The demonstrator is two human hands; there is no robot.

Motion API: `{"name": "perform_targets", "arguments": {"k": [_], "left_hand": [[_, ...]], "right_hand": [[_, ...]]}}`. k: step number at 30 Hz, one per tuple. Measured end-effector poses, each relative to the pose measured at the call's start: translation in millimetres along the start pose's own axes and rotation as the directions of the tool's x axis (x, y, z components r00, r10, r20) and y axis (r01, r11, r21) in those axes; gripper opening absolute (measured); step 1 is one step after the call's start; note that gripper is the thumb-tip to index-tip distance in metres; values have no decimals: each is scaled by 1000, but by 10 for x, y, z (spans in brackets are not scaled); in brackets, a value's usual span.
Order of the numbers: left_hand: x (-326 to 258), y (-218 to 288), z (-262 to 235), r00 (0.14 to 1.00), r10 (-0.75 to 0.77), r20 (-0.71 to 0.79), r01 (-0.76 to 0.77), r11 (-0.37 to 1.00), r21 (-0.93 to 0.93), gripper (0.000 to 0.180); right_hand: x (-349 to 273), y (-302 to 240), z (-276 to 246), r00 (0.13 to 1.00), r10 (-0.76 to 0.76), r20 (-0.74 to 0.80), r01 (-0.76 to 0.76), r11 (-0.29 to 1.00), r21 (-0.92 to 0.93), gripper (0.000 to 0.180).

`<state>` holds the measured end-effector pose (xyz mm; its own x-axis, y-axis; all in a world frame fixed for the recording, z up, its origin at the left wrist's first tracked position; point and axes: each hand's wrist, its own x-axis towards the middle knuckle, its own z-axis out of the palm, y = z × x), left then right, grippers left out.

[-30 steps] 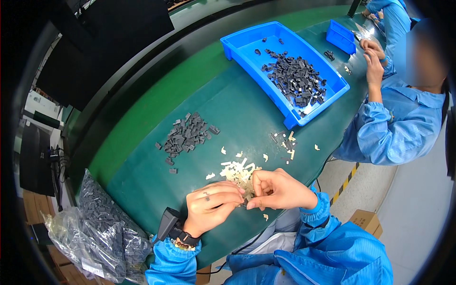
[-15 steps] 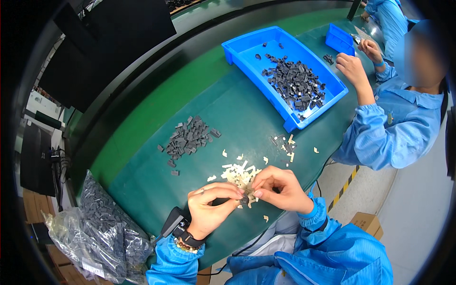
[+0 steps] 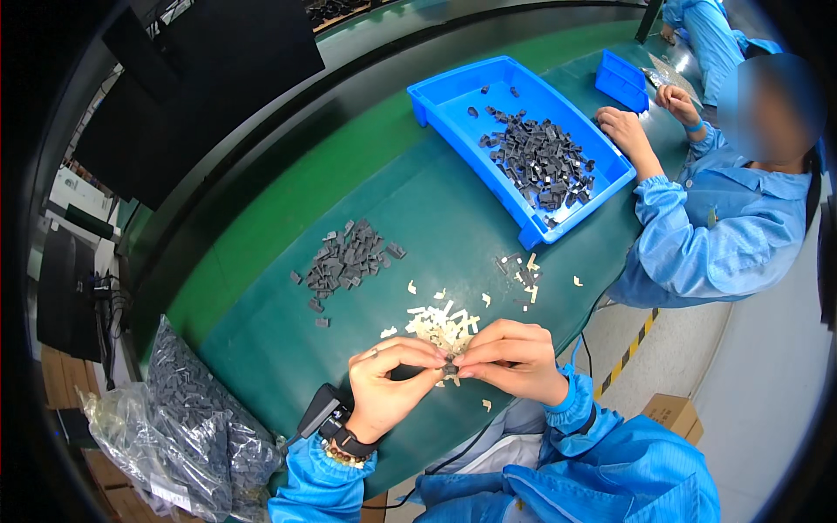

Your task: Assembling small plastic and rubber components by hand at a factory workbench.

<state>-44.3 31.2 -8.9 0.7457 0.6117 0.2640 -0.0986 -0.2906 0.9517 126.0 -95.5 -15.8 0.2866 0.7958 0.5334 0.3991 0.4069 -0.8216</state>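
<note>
Now both hands meet at the near desk edge: left hand (image 3: pixel 392 383) and right hand (image 3: pixel 514 362) pinch one small dark part (image 3: pixel 450 370) between their fingertips, thumbs and index fingers closed on it, other fingers curled. Versus half a second ago the hands sit in much the same spot, fingertips closer together over the part; left wrist bent inward, strap and black device at the wrist visible. Part is held just above the desk (image 3: pixel 436 218), right at the near edge of the pale clip pile (image 3: pixel 443 324). Beyond it, a few loose pale and dark bits (image 3: pixel 521 275), and a heap of dark parts (image 3: pixel 344 261) further left. Blue tray (image 3: pixel 436 100) with more dark parts sits far side, right. Clear bag of dark parts (image 3: pixel 187 418) lies at the left desk end. Co-worker in blue sleeves: one hand (image 3: pixel 621 131) now rests beside the tray's right rim, earlier it was further up by the small blue bin (image 3: pixel 621 78).
</note>
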Motion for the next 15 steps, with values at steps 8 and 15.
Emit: {"name": "perform_targets", "arguments": {"k": [8, 15], "left_hand": [[15, 8, 6, 1000, -17, -7, 17, 1000, 17, 16], [-110, -22, 40, 984, -173, -29, 165, 970, -179, 48]], "right_hand": [[-12, -30, 2, 1000, -2, 17, 3, 998, -62, 22], [-31, -20, 41, 989, -14, 146, 8, 999, 39, 24]]}}
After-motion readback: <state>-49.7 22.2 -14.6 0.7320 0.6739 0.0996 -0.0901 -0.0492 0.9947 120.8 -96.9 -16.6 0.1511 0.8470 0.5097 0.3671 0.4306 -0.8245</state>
